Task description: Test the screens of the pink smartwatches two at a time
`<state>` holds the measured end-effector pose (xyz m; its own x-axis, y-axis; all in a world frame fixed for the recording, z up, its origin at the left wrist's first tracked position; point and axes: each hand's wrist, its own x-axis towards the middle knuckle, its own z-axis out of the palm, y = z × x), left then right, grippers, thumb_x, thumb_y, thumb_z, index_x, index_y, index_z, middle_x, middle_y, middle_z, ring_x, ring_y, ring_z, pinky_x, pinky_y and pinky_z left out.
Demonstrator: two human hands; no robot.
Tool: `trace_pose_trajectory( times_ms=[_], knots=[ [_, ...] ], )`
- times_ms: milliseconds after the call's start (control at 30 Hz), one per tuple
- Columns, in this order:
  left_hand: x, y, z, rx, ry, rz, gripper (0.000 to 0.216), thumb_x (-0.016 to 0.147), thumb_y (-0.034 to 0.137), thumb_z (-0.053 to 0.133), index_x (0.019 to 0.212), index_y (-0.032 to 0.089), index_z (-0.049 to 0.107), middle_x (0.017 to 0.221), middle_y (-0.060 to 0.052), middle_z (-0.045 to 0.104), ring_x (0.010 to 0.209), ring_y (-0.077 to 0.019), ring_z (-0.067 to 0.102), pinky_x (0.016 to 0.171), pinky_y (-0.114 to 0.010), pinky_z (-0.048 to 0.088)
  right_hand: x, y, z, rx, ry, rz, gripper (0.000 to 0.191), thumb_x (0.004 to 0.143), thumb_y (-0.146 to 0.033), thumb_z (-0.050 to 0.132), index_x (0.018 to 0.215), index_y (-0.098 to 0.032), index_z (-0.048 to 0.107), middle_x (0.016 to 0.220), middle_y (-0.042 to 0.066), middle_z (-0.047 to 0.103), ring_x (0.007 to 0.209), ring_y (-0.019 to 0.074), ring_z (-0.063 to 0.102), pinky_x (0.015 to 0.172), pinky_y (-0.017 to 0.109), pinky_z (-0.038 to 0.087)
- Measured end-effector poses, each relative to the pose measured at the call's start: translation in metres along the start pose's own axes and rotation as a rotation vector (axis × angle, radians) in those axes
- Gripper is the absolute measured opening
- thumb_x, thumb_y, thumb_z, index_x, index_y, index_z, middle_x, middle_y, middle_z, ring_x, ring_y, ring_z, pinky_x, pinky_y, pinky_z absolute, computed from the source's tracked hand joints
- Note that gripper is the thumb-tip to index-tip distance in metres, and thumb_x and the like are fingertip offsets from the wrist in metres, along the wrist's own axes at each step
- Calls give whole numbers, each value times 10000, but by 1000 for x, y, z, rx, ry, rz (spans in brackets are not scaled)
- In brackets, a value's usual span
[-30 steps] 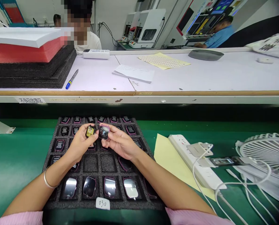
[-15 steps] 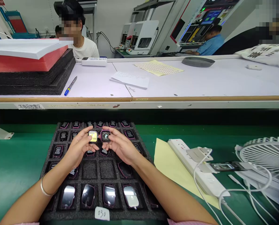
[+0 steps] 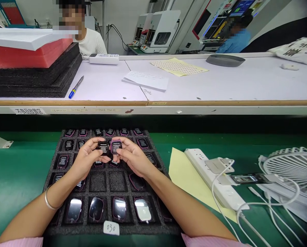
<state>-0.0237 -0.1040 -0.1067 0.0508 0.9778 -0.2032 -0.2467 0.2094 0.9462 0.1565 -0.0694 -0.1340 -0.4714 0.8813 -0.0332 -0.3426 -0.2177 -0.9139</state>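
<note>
My left hand (image 3: pixel 90 156) is closed on a dark smartwatch (image 3: pixel 103 147), its screen lit with white text. Right beside it, a purple-rimmed smartwatch (image 3: pixel 115 146) showing similar text is gripped by my right hand (image 3: pixel 133 155). Thumbs rest at the lower edges of both screens. Below the hands lies a black foam tray (image 3: pixel 88 228) with square pockets. Many pockets hold smartwatches, the far ones lit with text and the near ones, such as a glossy watch (image 3: pixel 119 208), dark. Two middle pockets hold nothing. My forearms hide part of the tray.
A white power strip (image 3: pixel 215 181) with cables lies right of the tray on a yellow sheet (image 3: pixel 184 175). Further right stands a white fan (image 3: pixel 290 171). A raised shelf (image 3: pixel 104 85) carries foam stacks (image 3: pixel 35 77), a pen (image 3: pixel 76 87) and papers (image 3: pixel 145 80). Other people sit beyond it.
The two held watches have switched from a yellow dial and a dark dial to screens of white text. The view has tilted slightly down; both hands keep their hold.
</note>
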Motion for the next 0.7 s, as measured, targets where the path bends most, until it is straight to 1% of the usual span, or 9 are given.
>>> trace_pose_trajectory(
  times_ms=[233,367,533,700],
  knots=[
    [0,-1,1,11,-10,4,421,698,247,718,1092,178,587,928,-7,666,641,-157,728,677,-303,595,0,1,0,-35,5,-7,318,822,-263,709,1121,-217,609,757,-22,642,602,115,615,593,270,462],
    [0,-2,1,23,-2,18,408,702,238,720,1085,180,592,924,0,664,630,-143,722,662,-290,597,0,1,0,-34,10,-11,331,809,-243,710,1125,-217,613,796,-17,644,613,116,616,606,280,469],
    [2,-5,-1,37,-5,34,408,707,270,752,1075,182,599,946,-7,668,611,-139,719,627,-276,596,0,3,1,-61,6,-39,335,795,-211,698,1119,-218,611,798,-25,639,601,109,611,582,274,454],
    [3,-7,-2,59,-5,60,389,722,294,767,1057,185,603,935,-6,670,595,-127,710,603,-256,590,-1,3,1,-85,0,-46,339,800,-218,691,1127,-221,602,818,-19,632,604,112,610,575,278,459]
  ],
)
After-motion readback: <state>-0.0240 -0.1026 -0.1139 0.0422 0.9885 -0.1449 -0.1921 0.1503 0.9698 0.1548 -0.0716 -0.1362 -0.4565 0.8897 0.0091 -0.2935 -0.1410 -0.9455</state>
